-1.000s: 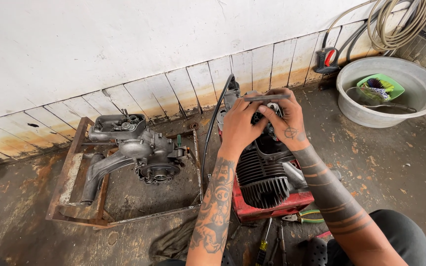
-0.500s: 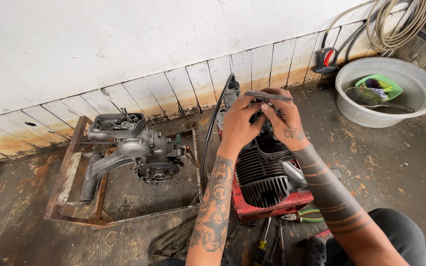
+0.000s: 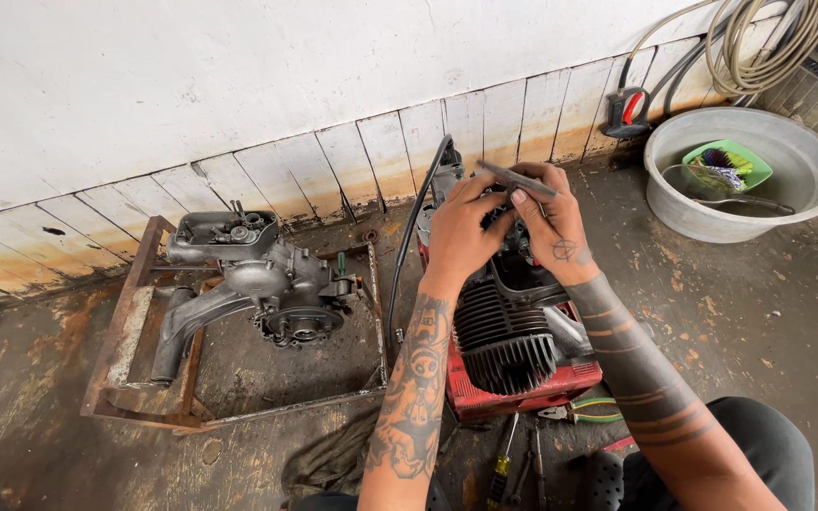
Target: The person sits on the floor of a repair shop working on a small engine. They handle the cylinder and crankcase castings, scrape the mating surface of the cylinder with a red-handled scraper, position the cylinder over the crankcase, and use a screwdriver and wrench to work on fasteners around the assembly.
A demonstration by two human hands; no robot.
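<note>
Gripping a thin metal rod [image 3: 515, 177], both hands (left [image 3: 459, 237], right [image 3: 549, 227]) hover over the finned engine [image 3: 508, 331].

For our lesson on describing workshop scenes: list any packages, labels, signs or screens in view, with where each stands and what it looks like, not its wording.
No packages, labels, signs or screens can be made out.
Nearest to a container: grey round basin, far right by the wall, holding a green tray.
Red crate, under the black finned engine that the left hand and right hand work on; no marking readable.
</note>
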